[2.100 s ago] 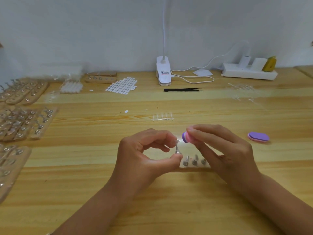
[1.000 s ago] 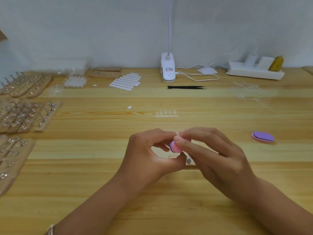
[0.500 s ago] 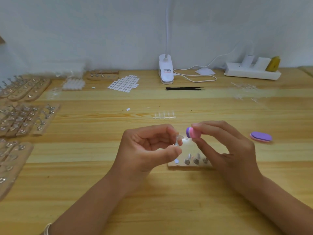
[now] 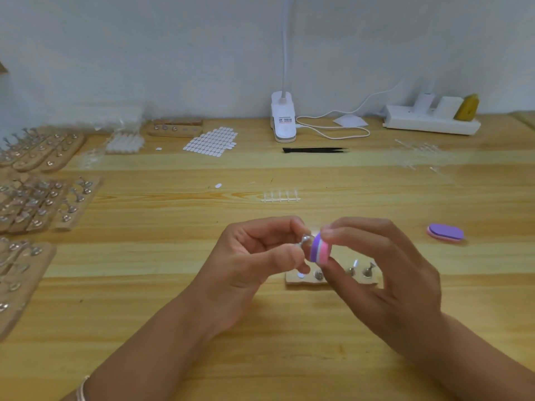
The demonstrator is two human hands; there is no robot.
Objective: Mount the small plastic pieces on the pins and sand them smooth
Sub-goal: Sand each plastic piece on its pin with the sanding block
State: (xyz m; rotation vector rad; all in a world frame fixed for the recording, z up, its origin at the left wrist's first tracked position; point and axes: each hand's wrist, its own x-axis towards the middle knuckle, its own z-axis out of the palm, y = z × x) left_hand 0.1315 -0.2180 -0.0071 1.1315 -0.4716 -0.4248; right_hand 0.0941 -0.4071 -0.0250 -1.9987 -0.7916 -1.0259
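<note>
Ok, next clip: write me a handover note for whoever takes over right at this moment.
Left hand pinches a metal pin.
Right hand pinches the purple-pink sanding block against the pin's top.
Wooden holder lies under the hands, more pins standing in it.
Done: sanding of this pin is under way; smoothness cannot be told.
Left: finish it, sand the holder's pins, then the strip of pieces farther back.
</note>
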